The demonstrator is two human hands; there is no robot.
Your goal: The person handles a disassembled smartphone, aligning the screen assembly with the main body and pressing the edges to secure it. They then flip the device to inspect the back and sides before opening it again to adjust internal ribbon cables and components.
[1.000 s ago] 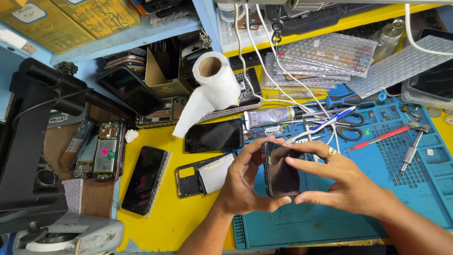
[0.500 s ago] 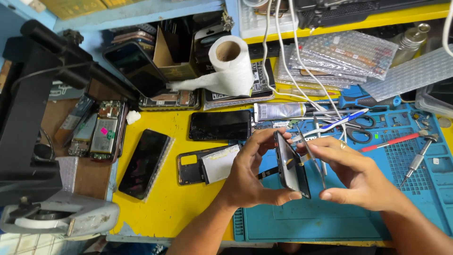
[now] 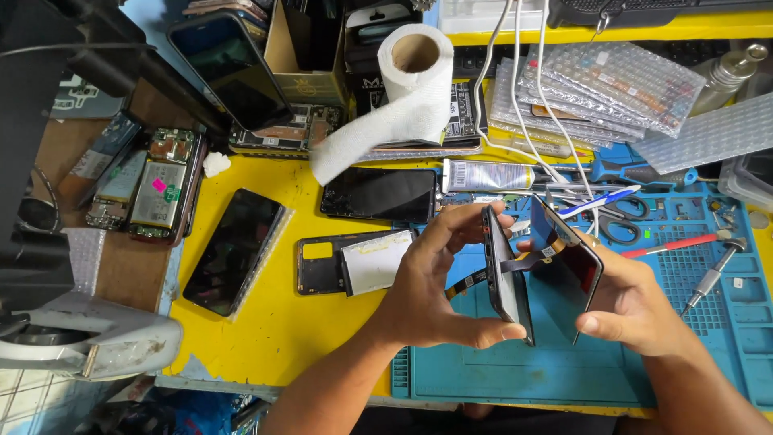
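Phone body (image 3: 506,278) is pinched edge-on in the left hand (image 3: 431,294), thumb under the bottom end and fingers curled over the top, so that grip is clamped tight on it; the detached screen panel (image 3: 568,270) is held just beside it in the right hand (image 3: 636,310), thumb tip pressed on the lower edge and fingers wrapped behind, closed on the panel too. Both halves are opened like a book, tilted apart at the top, and they're joined by a dark flex ribbon with orange ends (image 3: 527,262) seen crossing the gap between them; another bit of flex (image 3: 463,283) is dangling off the body toward the left palm.

Everything is held just above a blue work mat (image 3: 612,370), which is laid on a yellow bench (image 3: 266,338). Just past the left fingers a dark phone (image 3: 378,195) is lying flat, with a silver tube (image 3: 487,175) next to it; outward of the left wrist a back cover with a white sheet on it (image 3: 354,262) is parked, and further that way another black screen (image 3: 233,250). Beyond the right hand, scissors (image 3: 616,221) and a red-handled tool (image 3: 672,244) are resting on the mat, a screwdriver (image 3: 713,278) further out. A paper roll (image 3: 411,89) is sat well beyond the grip, tail hanging down.
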